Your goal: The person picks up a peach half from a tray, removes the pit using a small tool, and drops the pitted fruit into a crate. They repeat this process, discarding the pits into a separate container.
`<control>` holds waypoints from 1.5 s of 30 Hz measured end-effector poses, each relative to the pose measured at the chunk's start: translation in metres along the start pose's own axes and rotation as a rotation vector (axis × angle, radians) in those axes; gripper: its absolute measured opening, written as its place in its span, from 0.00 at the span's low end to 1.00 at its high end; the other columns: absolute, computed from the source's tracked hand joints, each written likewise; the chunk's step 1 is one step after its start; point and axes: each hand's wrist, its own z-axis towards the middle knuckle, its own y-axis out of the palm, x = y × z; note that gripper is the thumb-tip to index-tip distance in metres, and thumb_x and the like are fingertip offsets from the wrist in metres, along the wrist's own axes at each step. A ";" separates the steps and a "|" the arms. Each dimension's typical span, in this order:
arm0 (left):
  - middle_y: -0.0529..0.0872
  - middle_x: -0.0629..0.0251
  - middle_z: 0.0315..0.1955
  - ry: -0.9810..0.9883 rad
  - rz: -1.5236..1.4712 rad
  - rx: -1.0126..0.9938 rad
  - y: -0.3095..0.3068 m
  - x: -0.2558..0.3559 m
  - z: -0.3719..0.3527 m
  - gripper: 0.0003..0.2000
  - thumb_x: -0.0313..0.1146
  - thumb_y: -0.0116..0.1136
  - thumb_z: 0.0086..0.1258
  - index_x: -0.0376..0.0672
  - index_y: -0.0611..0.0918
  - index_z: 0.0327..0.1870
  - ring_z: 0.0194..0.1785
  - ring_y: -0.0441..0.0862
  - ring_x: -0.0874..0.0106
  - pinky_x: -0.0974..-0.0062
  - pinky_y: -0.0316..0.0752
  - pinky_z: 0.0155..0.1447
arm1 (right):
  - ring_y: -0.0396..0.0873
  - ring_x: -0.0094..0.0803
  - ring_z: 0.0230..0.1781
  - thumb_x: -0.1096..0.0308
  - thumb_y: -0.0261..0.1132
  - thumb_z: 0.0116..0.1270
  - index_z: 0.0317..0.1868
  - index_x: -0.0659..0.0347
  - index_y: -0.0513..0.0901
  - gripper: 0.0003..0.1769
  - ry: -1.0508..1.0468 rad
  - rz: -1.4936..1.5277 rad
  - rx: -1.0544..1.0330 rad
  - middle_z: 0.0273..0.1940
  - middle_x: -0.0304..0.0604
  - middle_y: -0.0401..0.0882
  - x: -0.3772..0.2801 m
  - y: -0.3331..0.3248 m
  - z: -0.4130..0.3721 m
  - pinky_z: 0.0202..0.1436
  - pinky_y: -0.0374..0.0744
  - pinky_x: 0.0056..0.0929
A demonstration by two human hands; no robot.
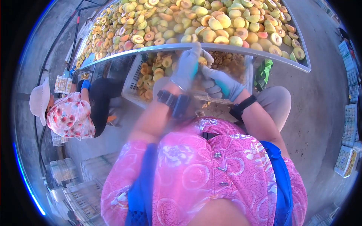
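Head view, watched from my station. Left hand (185, 67), in a grey and teal glove: raised just below the near rim of the metal-edged tray (151, 49), fingers partly bent. A yellow piece of fruit (203, 60) shows at its fingers, between the two hands; blur keeps me from telling whether it is gripped. Right hand (223, 83), gloved alike: close beside the left and slightly lower, fingers curled, thumb side towards the left hand. How tightly it closes, and on what if anything, I cannot tell.

Both hands are above a white crate (130, 81) that sits partly under the tray. Inside it I note yellow fruit halves (146, 77) on the left and small brown pieces (230, 61) on the right. The tray bears a broad heap of cut fruit (215, 23), yellow to green, some with red skin, several cut faces up.

Surroundings: a green bag (264, 73) on the floor just right of the crate. A dark band (243, 107) circles the right wrist. To the left, a seated co-worker (71, 115) in a pale hat (39, 100) and blue gloves (86, 84). Stacked crates (86, 199) stand at lower left; more line the far right.
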 end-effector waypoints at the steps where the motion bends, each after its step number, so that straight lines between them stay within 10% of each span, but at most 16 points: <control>1: 0.85 0.62 0.29 0.000 -0.003 0.002 -0.004 -0.001 0.000 0.35 0.67 0.44 0.72 0.36 0.83 0.35 0.33 0.83 0.72 0.77 0.79 0.37 | 0.64 0.17 0.16 0.45 0.53 0.76 0.45 0.54 0.75 0.20 0.044 0.111 -0.209 0.24 0.26 0.70 0.004 -0.011 0.004 0.16 0.62 0.17; 4: 0.85 0.61 0.30 0.034 0.060 -0.083 -0.004 0.002 -0.003 0.35 0.69 0.47 0.68 0.37 0.83 0.37 0.33 0.83 0.71 0.77 0.79 0.35 | 0.70 0.20 0.22 0.46 0.53 0.76 0.44 0.55 0.74 0.19 0.146 0.473 -0.604 0.29 0.33 0.75 0.013 -0.018 0.014 0.20 0.66 0.15; 10: 0.83 0.59 0.33 -0.184 -0.465 0.069 0.003 0.009 -0.012 0.31 0.62 0.41 0.76 0.38 0.80 0.36 0.34 0.80 0.66 0.70 0.79 0.43 | 0.70 0.22 0.24 0.46 0.52 0.77 0.44 0.58 0.75 0.22 -0.040 0.293 -0.164 0.30 0.35 0.74 0.014 0.010 0.005 0.22 0.68 0.14; 15: 0.83 0.58 0.38 -0.023 -0.969 0.130 -0.042 -0.014 0.004 0.28 0.60 0.48 0.74 0.38 0.79 0.44 0.42 0.82 0.61 0.68 0.81 0.45 | 0.64 0.20 0.16 0.45 0.49 0.78 0.45 0.59 0.74 0.23 0.053 0.415 -0.467 0.24 0.30 0.67 0.006 0.001 0.005 0.16 0.63 0.17; 18: 0.84 0.60 0.50 0.119 0.065 0.447 -0.095 0.001 0.004 0.19 0.44 0.49 0.79 0.36 0.83 0.49 0.43 0.82 0.77 0.76 0.77 0.49 | 0.59 0.17 0.12 0.45 0.48 0.78 0.46 0.58 0.74 0.23 -0.034 0.454 -0.352 0.22 0.28 0.63 0.015 -0.017 0.010 0.12 0.60 0.18; 24: 0.81 0.53 0.55 0.710 1.642 0.359 -0.082 0.004 0.055 0.14 0.35 0.55 0.68 0.44 0.83 0.51 0.57 0.78 0.52 0.57 0.73 0.60 | 0.55 0.18 0.11 0.34 0.52 0.71 0.29 0.47 0.70 0.26 -0.076 0.301 0.290 0.19 0.26 0.61 0.018 -0.021 0.006 0.13 0.54 0.20; 26: 0.84 0.51 0.49 0.604 1.225 0.431 -0.047 -0.007 0.088 0.18 0.45 0.56 0.66 0.46 0.83 0.50 0.55 0.80 0.52 0.58 0.74 0.58 | 0.53 0.18 0.08 0.33 0.51 0.72 0.21 0.45 0.66 0.29 -0.092 0.296 0.340 0.12 0.25 0.53 0.012 -0.012 0.008 0.10 0.52 0.19; 27: 0.85 0.50 0.47 0.530 1.312 0.185 -0.030 0.020 0.088 0.22 0.52 0.57 0.65 0.43 0.83 0.50 0.54 0.81 0.52 0.58 0.73 0.60 | 0.54 0.17 0.08 0.36 0.50 0.74 0.28 0.47 0.72 0.26 -0.116 0.337 0.123 0.14 0.26 0.57 0.018 -0.031 0.010 0.10 0.52 0.18; 29: 0.84 0.48 0.49 0.230 1.024 0.322 0.000 0.027 0.117 0.32 0.63 0.56 0.61 0.41 0.81 0.52 0.53 0.82 0.51 0.57 0.73 0.59 | 0.55 0.18 0.10 0.41 0.50 0.76 0.41 0.48 0.77 0.21 -0.223 0.287 0.198 0.20 0.28 0.61 0.014 -0.017 0.008 0.10 0.53 0.19; 41: 0.87 0.53 0.43 0.063 1.084 0.328 0.015 0.019 0.179 0.32 0.55 0.63 0.56 0.37 0.75 0.53 0.50 0.85 0.58 0.56 0.70 0.57 | 0.56 0.21 0.13 0.44 0.54 0.75 0.25 0.46 0.71 0.22 -0.202 0.298 0.202 0.19 0.27 0.59 0.021 -0.032 0.036 0.16 0.56 0.23; 45: 0.85 0.50 0.43 0.179 0.607 0.411 -0.001 0.006 0.166 0.28 0.47 0.66 0.54 0.40 0.76 0.53 0.47 0.85 0.59 0.64 0.74 0.54 | 0.57 0.21 0.12 0.44 0.53 0.75 0.25 0.48 0.71 0.23 -0.149 0.291 0.153 0.17 0.28 0.59 0.017 -0.035 0.048 0.15 0.56 0.23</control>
